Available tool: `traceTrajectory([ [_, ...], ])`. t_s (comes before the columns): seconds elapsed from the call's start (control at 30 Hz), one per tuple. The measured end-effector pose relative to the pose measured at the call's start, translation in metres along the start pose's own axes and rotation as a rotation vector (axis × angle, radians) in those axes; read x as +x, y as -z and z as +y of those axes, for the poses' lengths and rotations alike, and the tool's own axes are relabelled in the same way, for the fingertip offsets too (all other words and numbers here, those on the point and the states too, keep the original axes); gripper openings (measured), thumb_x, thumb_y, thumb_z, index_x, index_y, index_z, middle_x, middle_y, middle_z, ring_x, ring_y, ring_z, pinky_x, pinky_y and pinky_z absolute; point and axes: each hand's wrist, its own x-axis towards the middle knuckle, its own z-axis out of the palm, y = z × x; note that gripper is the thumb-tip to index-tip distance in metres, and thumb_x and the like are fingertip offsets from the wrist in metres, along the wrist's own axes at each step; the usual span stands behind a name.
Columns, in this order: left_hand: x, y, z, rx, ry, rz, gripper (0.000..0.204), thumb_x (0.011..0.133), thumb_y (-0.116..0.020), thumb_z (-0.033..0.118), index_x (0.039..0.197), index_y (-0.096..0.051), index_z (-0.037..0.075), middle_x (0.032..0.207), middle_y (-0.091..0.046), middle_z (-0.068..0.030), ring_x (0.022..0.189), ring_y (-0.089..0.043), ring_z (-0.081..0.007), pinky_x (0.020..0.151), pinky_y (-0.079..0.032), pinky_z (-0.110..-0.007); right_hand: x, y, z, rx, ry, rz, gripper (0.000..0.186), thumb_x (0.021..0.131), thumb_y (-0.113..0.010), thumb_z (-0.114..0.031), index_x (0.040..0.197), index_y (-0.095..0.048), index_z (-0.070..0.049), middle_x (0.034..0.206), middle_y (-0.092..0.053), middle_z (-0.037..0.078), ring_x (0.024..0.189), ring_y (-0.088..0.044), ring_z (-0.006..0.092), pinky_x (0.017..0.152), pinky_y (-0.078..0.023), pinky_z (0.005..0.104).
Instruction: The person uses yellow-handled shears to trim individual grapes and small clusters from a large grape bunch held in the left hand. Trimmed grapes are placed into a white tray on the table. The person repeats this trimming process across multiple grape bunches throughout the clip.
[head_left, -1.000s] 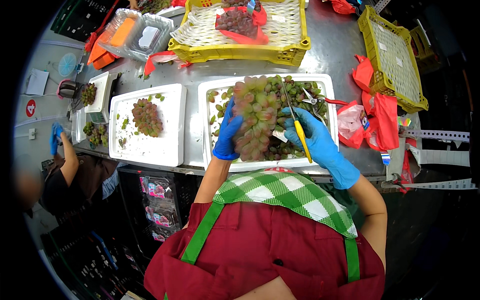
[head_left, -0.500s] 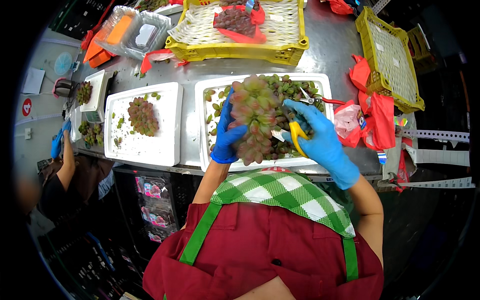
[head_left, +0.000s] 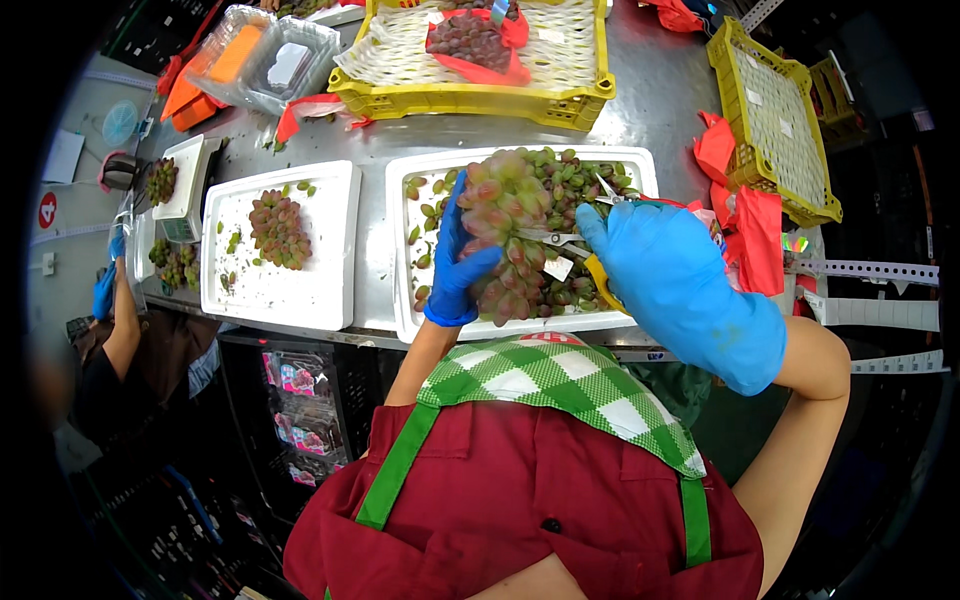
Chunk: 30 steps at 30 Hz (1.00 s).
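My left hand [head_left: 458, 265] in a dark blue glove holds a large pink-green grape bunch [head_left: 510, 205] upright over a white tray [head_left: 395, 250]. My right hand [head_left: 660, 280], in a lighter blue glove, grips yellow-handled scissors [head_left: 602, 280], whose blades point left into the bunch's side. Many loose grapes [head_left: 565, 172] lie in the tray beneath, with a small white label [head_left: 558, 268] among them. Behind my right hand, red-handled shears [head_left: 610, 190] lie in the tray, partly hidden.
A second white tray [head_left: 330, 220] holds another bunch. Beyond are yellow crates [head_left: 470, 100], clear clamshells [head_left: 290, 65] and red wrappers [head_left: 755, 230]. A scale [head_left: 180, 200] with grapes is at left. A co-worker's gloved hand [head_left: 103, 292] is at far left.
The scissors swung from pointing away from me to pointing left into the bunch. My right arm's elbow moved outward to the right. The co-worker's hands shifted.
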Motion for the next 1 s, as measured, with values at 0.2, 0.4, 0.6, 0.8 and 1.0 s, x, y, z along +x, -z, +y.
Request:
traceTrajectory([
  [0.2,-0.002,-0.006,0.004,-0.009,0.006,0.015,0.086,0.063,-0.062,0.012,0.138,-0.019,0.006,0.131,-0.036,-0.0094,0.12,-0.039,-0.0227,0.099,-0.033,-0.034,0.009,-0.001,0.0,-0.042,-0.013,-0.101,0.01,0.074,-0.056,-0.015,0.079,-0.054,-0.007,0.07,-0.054,0.011,0.064,-0.054,0.0279,0.055,-0.041,0.0382],
  [0.4,0.0,-0.003,-0.001,-0.056,0.022,-0.018,0.081,0.066,-0.06,0.013,0.138,-0.022,0.007,0.132,-0.036,-0.01,0.121,-0.038,-0.0224,0.099,-0.034,-0.034,0.009,0.002,0.004,-0.015,-0.017,-0.199,0.012,0.078,-0.056,-0.02,0.078,-0.054,-0.008,0.065,-0.054,0.01,0.059,-0.053,0.0278,0.052,-0.041,0.0383],
  [0.6,-0.009,0.004,-0.003,-0.495,0.26,0.118,0.062,0.079,-0.053,0.016,0.135,-0.027,0.009,0.131,-0.038,-0.0083,0.118,-0.041,-0.0215,0.097,-0.036,-0.034,-0.007,0.0,0.016,0.363,-0.224,-0.175,0.032,0.075,-0.064,-0.019,0.105,-0.057,-0.009,0.086,-0.061,0.011,0.073,-0.06,0.0245,0.064,-0.047,0.0334],
  [0.8,0.005,-0.021,0.017,-0.156,0.114,0.058,0.059,0.086,-0.05,0.017,0.137,-0.022,0.009,0.135,-0.033,-0.0081,0.122,-0.036,-0.019,0.101,-0.03,-0.033,-0.006,-0.106,-0.006,1.658,-0.87,0.202,0.044,0.086,-0.056,-0.025,0.125,-0.042,-0.009,0.1,-0.055,0.0,0.087,-0.057,0.0124,0.076,-0.049,0.0267],
  [1.0,0.018,-0.024,0.034,0.362,-0.132,-0.061,0.061,0.085,-0.048,0.012,0.139,-0.02,0.009,0.139,-0.027,-0.0077,0.125,-0.03,-0.0174,0.102,-0.024,-0.031,0.017,-0.105,-0.022,2.132,-0.81,0.464,0.035,0.088,-0.053,-0.028,0.118,-0.046,-0.012,0.093,-0.056,-0.001,0.083,-0.058,0.0127,0.066,-0.051,0.0282],
])
